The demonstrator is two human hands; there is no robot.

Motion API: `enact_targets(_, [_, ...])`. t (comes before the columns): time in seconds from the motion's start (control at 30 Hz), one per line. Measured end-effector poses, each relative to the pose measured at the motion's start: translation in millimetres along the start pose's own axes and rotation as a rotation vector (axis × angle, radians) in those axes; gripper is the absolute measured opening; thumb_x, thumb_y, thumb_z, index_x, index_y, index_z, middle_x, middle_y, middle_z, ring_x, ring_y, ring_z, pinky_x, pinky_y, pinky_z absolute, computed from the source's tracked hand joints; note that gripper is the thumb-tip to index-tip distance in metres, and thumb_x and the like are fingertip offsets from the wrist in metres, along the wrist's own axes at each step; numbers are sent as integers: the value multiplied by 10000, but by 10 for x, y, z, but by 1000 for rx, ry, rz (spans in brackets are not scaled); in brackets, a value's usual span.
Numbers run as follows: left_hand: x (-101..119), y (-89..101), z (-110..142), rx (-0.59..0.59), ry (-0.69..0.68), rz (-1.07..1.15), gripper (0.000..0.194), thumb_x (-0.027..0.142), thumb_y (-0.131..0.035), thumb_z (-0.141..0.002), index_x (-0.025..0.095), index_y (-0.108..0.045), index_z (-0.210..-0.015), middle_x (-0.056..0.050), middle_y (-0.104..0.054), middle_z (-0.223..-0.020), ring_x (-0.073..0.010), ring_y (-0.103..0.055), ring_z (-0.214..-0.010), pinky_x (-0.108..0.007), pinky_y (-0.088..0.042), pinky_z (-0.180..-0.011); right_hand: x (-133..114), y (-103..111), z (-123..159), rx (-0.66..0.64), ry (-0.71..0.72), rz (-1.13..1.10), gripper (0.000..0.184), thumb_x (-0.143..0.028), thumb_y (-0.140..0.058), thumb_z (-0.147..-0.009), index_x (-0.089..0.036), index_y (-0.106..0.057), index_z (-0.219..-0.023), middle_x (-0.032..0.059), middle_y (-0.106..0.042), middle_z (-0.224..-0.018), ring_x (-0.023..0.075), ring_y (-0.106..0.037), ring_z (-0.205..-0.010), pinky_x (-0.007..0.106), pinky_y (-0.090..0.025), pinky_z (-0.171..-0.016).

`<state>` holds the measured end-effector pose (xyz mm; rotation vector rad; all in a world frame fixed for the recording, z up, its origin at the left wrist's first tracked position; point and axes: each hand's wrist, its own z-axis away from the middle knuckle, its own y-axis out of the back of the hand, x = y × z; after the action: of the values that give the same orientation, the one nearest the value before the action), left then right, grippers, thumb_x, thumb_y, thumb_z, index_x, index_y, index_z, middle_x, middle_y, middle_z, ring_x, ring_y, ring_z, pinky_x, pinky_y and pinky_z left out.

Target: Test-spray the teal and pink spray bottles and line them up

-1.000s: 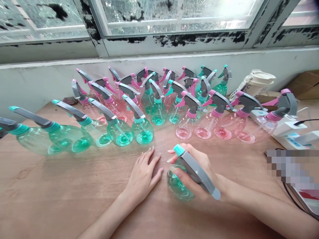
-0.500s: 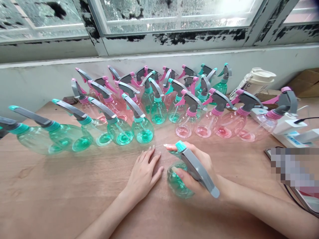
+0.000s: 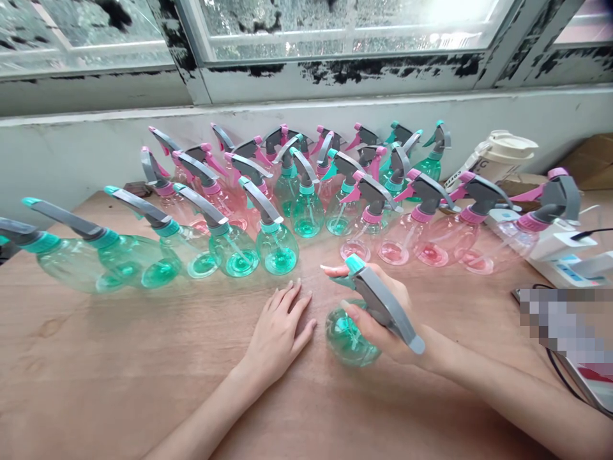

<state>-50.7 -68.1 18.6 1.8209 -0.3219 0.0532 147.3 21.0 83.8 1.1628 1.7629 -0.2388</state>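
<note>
My right hand (image 3: 383, 316) grips a green spray bottle (image 3: 347, 335) with a grey trigger head (image 3: 383, 303) and teal nozzle, standing on the wooden table (image 3: 119, 370). Its fingers wrap round the neck, with the index finger stretched out under the nozzle. My left hand (image 3: 278, 332) lies flat on the table just left of the bottle, fingers spread, holding nothing. Behind both hands stand several green spray bottles (image 3: 275, 246) and pink spray bottles (image 3: 397, 246) in rows.
A white lidded cup (image 3: 498, 156) lies at the back right. A white power strip (image 3: 555, 249) with a black cable sits at the right edge, near a blurred flat object (image 3: 565, 319). A window sill and wall run behind the bottles.
My right hand has shifted the green bottle slightly away from me, toward the rows. The left hand has stayed flat on the table.
</note>
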Motion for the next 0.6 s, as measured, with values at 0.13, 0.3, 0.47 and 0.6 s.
enact_targets(0.13, [-5,-3,7,-1,-3,-6,399,322,-517,-961,142,-544,-1316,-174,-492,-1442,-339,-471,-1312,-548,-424,-1059,8,10,-25,13,12,38,348,-253,-580,-883,-228,-547,-1229,85,-708,-1041,213,-725,-801,329,-623,-696])
enact_targets(0.3, [-7,3,4,-3,-2,1,395,317,-522,-960,149,-542,-1317,-167,-491,-1444,-330,-464,-1317,-536,-418,-1067,6,12,-41,11,40,33,327,-231,-562,-880,-229,-545,-1207,92,-688,-1076,237,-714,-941,340,-622,-737])
enact_targets(0.47, [-2,5,-4,-6,-2,10,393,308,-530,-957,144,-545,-1314,-172,-490,-1443,-328,-455,-1327,-535,-403,-1081,-13,24,-73,23,144,55,277,-174,-573,-854,-202,-557,-1130,81,-671,-1002,217,-704,-928,338,-595,-795])
enact_targets(0.6, [-2,2,-5,-9,4,14,401,317,-526,-957,166,-538,-1328,-161,-488,-1447,-326,-459,-1324,-533,-410,-1075,-30,22,-58,46,142,132,91,-173,-568,-861,-215,-558,-942,27,-633,-811,188,-688,-772,299,-581,-686])
